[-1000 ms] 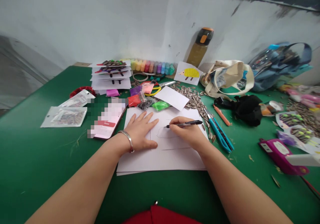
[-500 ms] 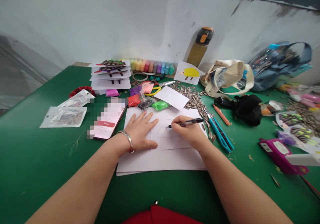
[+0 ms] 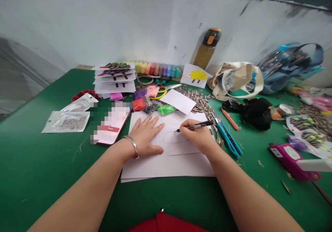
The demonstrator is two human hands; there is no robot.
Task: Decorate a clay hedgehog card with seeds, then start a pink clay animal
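Green table (image 3: 52, 163), person seated close, 2 bare hands at work. Left hand (image 3: 146, 137) lies flat with fingers spread, pressing on the white paper (image 3: 166, 168), gripping nothing. Right hand (image 3: 197, 137) is closed around a black pen (image 3: 198, 125), its tip at or just over the sheet; from here I cannot tell if it touches. Paper sits squarely in front of the person, on at least 1 more sheet. Done, as far as I can see: a thin rounded outline (image 3: 176, 142), its left end and lower edge clear, with straight lines left of, above and below it, like a loose frame. The right part of the outline is hidden behind the right hand, so I cannot say whether it closes. Its visible inside is bare: no colour, nothing stuck on. My judgement: an early stage, sketch only, with the upper edge and any detail apparently left. For comparison, a card with a yellow hedgehog (image 3: 198, 75) leans at the wall, coloured in, and a pile of cards (image 3: 127, 87) at the back left carries seeds and dark strips. Loose striped seeds (image 3: 203, 104) and a green packet (image 3: 166, 110) lie beyond the paper, near it, untouched by either hand.
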